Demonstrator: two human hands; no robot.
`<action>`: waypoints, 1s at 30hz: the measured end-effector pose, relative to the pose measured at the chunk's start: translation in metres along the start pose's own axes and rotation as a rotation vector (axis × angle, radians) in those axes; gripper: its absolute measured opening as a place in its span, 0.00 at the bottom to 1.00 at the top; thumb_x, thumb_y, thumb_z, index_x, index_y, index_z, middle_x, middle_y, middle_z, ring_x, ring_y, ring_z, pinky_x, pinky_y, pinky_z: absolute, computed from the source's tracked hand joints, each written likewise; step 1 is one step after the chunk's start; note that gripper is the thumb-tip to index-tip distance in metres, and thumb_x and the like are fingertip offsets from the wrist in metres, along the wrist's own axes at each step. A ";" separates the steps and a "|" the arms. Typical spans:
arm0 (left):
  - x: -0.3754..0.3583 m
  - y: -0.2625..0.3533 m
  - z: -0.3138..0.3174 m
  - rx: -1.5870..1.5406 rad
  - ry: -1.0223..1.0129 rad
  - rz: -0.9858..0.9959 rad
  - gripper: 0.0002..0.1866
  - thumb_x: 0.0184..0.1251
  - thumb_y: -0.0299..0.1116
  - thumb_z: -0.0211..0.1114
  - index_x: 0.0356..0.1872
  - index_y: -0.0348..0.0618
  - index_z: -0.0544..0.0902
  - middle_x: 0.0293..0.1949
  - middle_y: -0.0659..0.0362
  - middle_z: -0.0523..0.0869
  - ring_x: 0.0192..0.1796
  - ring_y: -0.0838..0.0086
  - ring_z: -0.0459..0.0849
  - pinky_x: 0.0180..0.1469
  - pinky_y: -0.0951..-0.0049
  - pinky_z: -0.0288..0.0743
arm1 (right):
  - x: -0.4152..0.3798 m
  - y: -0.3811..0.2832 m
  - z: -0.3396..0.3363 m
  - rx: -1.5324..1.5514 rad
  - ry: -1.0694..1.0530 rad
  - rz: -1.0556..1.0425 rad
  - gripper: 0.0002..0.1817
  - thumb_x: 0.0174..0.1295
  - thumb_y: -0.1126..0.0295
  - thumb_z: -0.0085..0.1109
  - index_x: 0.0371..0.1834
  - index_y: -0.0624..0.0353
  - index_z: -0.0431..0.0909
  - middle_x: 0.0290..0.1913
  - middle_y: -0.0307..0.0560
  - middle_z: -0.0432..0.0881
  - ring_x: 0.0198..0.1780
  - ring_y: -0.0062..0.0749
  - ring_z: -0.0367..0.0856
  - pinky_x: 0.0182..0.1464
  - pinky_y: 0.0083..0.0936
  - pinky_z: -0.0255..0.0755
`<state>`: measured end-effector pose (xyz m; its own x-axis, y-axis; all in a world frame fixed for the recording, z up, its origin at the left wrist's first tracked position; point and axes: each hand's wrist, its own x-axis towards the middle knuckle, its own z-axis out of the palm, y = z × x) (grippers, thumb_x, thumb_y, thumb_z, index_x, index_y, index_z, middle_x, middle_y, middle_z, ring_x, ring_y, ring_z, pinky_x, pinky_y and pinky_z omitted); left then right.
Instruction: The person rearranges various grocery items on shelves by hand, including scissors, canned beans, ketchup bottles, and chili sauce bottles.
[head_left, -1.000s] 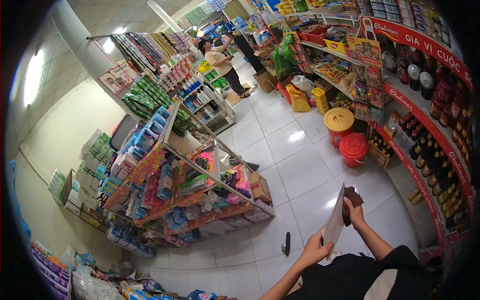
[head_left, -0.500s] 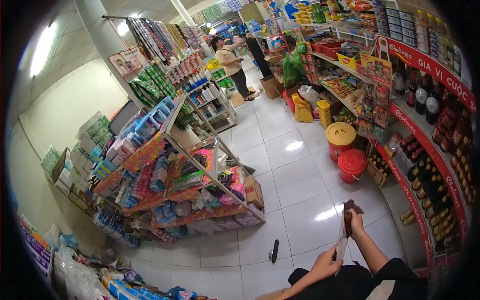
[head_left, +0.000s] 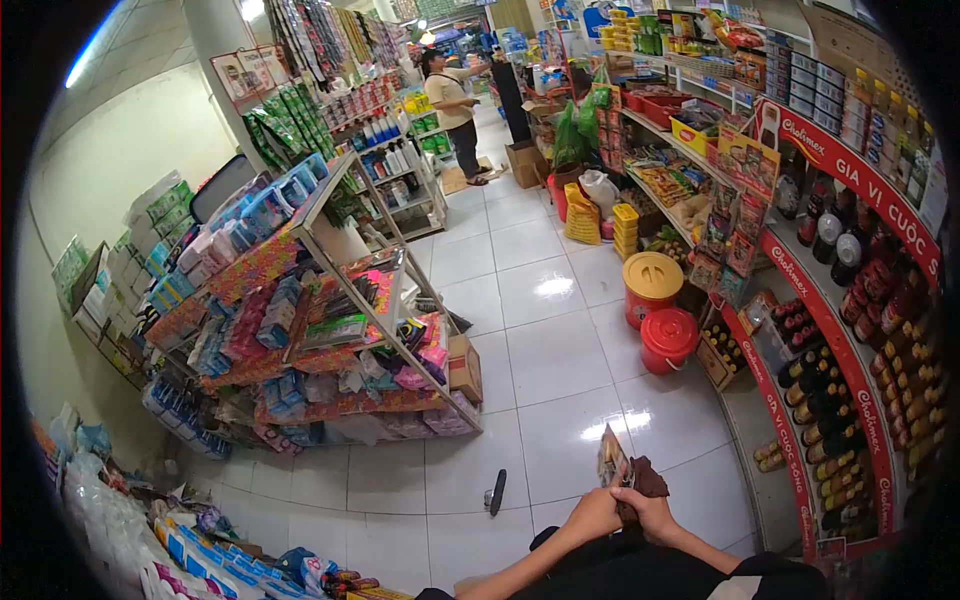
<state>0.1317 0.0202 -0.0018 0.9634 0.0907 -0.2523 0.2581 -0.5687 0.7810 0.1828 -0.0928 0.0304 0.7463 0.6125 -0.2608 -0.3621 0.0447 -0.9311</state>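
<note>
Both of my hands meet low in front of my body, over the tiled floor. My left hand (head_left: pixel 592 517) is closed on a flat, thin packet (head_left: pixel 612 455) with a printed face, which points up and away from me. Right beside it, my right hand (head_left: pixel 652 512) grips a dark brown, floppy piece (head_left: pixel 650 480) that looks like cloth or leather. Its thumb presses near the packet's lower end, where the fingers overlap and hide the edges. On the floor ahead lies a black-handled object (head_left: pixel 498 490) with a small metallic end.
A shelf rack (head_left: pixel 390 330) with packaged goods stands on the left. On the right, curved red-edged shelves (head_left: pixel 790 380) hold bottles. A red lidded bucket (head_left: pixel 669 338) and a yellow-lidded bucket (head_left: pixel 652 278) stand by them. Down the aisle a person (head_left: pixel 455 110) stands with an arm raised.
My hands have come together and moved left in view. The packet has turned from edge-on to show more of its printed face. The camera view has shifted, and the person's arm remains raised.
</note>
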 end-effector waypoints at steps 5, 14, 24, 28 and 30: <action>-0.015 0.020 -0.031 0.002 -0.037 0.107 0.54 0.44 0.46 0.65 0.66 0.50 0.35 0.32 0.37 0.79 0.33 0.44 0.78 0.37 0.59 0.73 | 0.003 0.004 -0.016 -0.363 0.159 -0.193 0.06 0.48 0.73 0.55 0.25 0.64 0.70 0.20 0.41 0.72 0.24 0.23 0.70 0.26 0.24 0.65; -0.054 -0.007 -0.093 0.093 0.822 -0.016 0.32 0.50 0.35 0.66 0.58 0.38 0.65 0.48 0.44 0.76 0.49 0.62 0.78 0.49 0.67 0.72 | 0.026 -0.056 -0.005 0.195 -0.034 -0.078 0.10 0.43 0.79 0.57 0.32 0.62 0.73 0.26 0.40 0.75 0.22 0.18 0.68 0.24 0.15 0.61; -0.142 -0.120 -0.102 -1.518 0.036 0.059 0.39 0.40 0.19 0.61 0.59 0.30 0.57 0.53 0.43 0.71 0.52 0.59 0.75 0.51 0.61 0.73 | 0.046 -0.052 -0.010 0.375 -0.323 0.037 0.25 0.30 0.81 0.53 0.41 0.66 0.72 0.38 0.48 0.76 0.40 0.34 0.76 0.42 0.26 0.71; -0.150 -0.083 -0.107 -1.300 0.161 0.023 0.38 0.38 0.22 0.62 0.58 0.30 0.59 0.53 0.45 0.71 0.51 0.62 0.76 0.46 0.68 0.74 | 0.051 -0.058 -0.025 0.239 -0.398 0.119 0.26 0.34 0.81 0.57 0.45 0.65 0.71 0.42 0.46 0.74 0.43 0.30 0.73 0.43 0.23 0.68; -0.152 -0.022 -0.134 -1.215 0.294 -0.138 0.38 0.37 0.24 0.64 0.57 0.29 0.61 0.51 0.49 0.74 0.53 0.65 0.73 0.57 0.65 0.64 | 0.060 -0.068 -0.023 0.242 -0.404 0.056 0.25 0.37 0.80 0.59 0.46 0.64 0.70 0.44 0.44 0.73 0.46 0.28 0.71 0.44 0.21 0.66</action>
<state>-0.0101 0.1280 0.0960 0.8627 0.3564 -0.3589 0.1072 0.5646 0.8184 0.2652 -0.0769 0.0728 0.4623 0.8750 -0.1438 -0.5506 0.1562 -0.8200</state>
